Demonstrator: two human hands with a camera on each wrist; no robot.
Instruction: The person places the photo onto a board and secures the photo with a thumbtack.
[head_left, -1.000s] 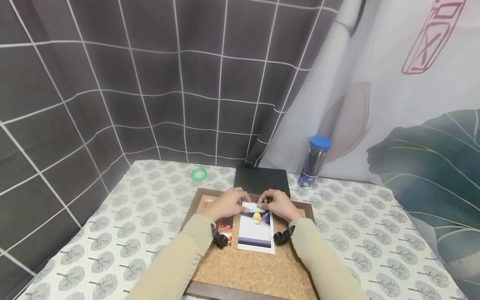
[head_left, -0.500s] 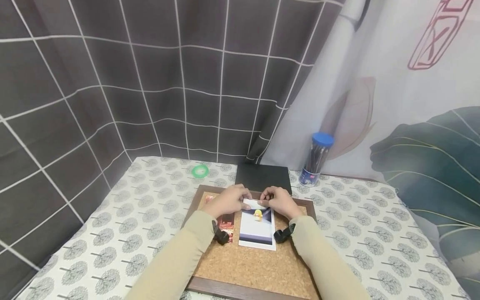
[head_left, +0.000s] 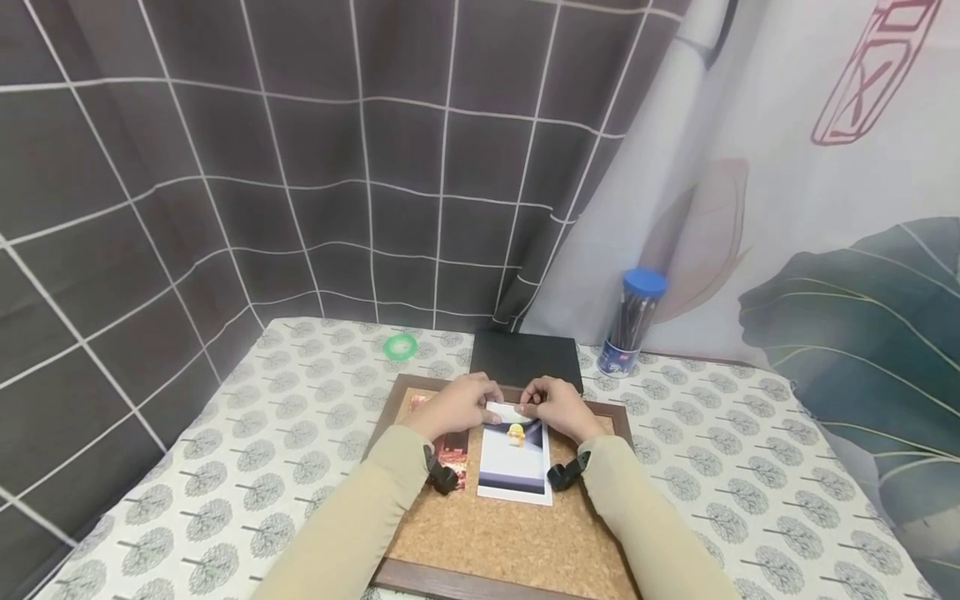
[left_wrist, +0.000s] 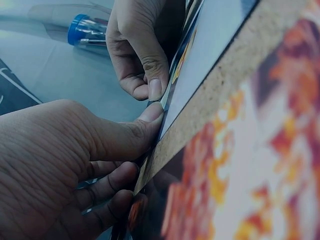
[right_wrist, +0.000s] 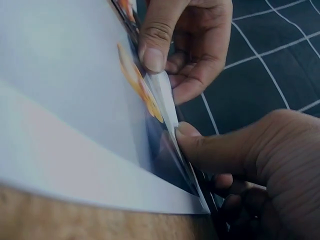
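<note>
A white-bordered photo print [head_left: 517, 475] with a small yellow figure lies on a wood-framed cork board [head_left: 517, 533]. My left hand [head_left: 461, 406] pinches its top edge near the left corner. Close beside it, my right hand [head_left: 558, 408] pinches the same edge towards the right corner. The strip between both thumbs looks bowed up. In the right wrist view, the edge of the print [right_wrist: 75, 110] is lifted between the two thumbs, while a lower corner of it lies near the cork. A reddish photo [head_left: 453, 458] on the board is partly hidden under my left arm.
Behind the board lies a flat black object [head_left: 521, 357]. A blue-lidded clear tub of pencil-like sticks [head_left: 630, 321] stands at the back right. A green tape roll [head_left: 389, 347] lies at the back left of the tree-patterned tablecloth [head_left: 277, 433]. Curtains hang behind.
Both hands stay at the print's top edge. The strip there looked flatter half a second ago and is bowed again now. The head view has shifted slightly.
</note>
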